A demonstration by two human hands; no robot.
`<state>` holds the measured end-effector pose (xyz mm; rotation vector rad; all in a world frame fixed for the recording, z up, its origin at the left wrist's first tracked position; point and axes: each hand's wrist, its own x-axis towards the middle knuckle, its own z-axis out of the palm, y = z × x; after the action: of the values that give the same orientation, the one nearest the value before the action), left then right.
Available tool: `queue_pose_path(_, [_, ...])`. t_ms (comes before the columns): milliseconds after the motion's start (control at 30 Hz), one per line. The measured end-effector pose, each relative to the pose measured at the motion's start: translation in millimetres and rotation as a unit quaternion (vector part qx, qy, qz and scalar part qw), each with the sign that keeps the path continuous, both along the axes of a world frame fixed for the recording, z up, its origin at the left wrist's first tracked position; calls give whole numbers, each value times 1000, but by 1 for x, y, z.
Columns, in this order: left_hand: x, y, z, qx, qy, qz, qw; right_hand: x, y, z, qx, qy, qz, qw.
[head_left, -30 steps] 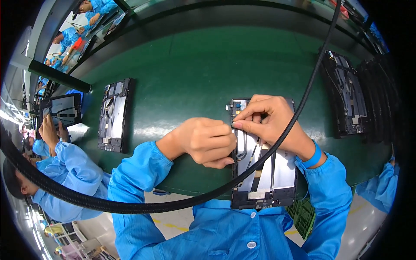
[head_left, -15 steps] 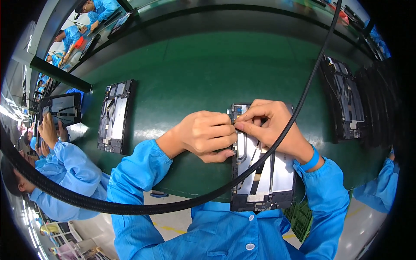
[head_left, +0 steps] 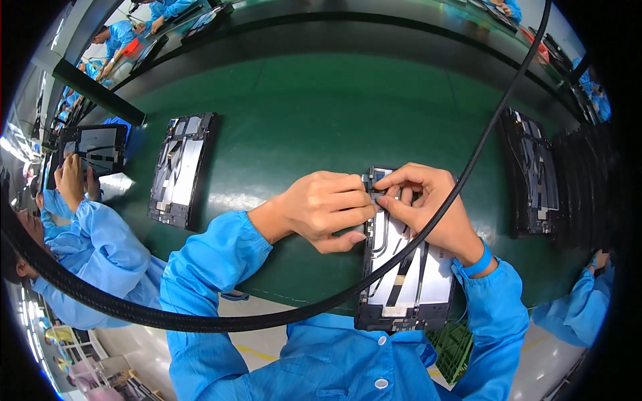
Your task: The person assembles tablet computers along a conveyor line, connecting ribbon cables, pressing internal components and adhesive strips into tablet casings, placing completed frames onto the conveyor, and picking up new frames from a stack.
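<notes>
An opened tablet, with a silver inner plate, black ribbon cables and a black frame, lies at the table's front edge, its near end close to my body. My left hand is curled at its upper left edge, knuckles up; whatever its fingertips grip is hidden. Over the tablet's upper part is my right hand, a blue band round the wrist. Its thumb and index fingertip come close together at the upper left corner, beside small parts there. I cannot make out what they pinch.
A second opened tablet lies on the green table to the left, another at the right. A thick black cable arcs across the view. At the left, a co-worker's hand touches a tablet. Below stands a green crate.
The view has tilted a little. My right thumb and index fingertip have parted slightly at the tablet's upper corner. My left hand stays curled at the tablet's edge.
</notes>
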<state>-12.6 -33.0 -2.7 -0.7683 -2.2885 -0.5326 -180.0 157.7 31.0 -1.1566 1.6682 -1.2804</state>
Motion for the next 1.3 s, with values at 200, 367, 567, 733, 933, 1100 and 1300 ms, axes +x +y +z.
queue_pose_path(200, [1,3,0,23,-29,14,999,3,-1,0,-15,34,-6,999])
queue_pose_path(367, [-3,4,4,22,-24,17,999,0,-2,-1,-3,7,1,1000])
queue_pose_path(567, [-2,8,5,20,-32,40,998,1,0,-1,-65,-21,-49,997])
queue_pose_path(733, [11,45,17,-10,-4,50,999,-6,12,-10,-180,16,-140,973])
queue_pose_path(933, [45,145,2,-115,-99,-113,982,-31,55,14,-211,340,-239,885])
queue_pose_path(1100, [8,108,10,-48,-179,-63,981,-62,140,24,-34,569,-305,763])
queue_pose_path(1300, [-73,11,3,-36,-82,108,990,-95,202,30,111,564,-269,773])
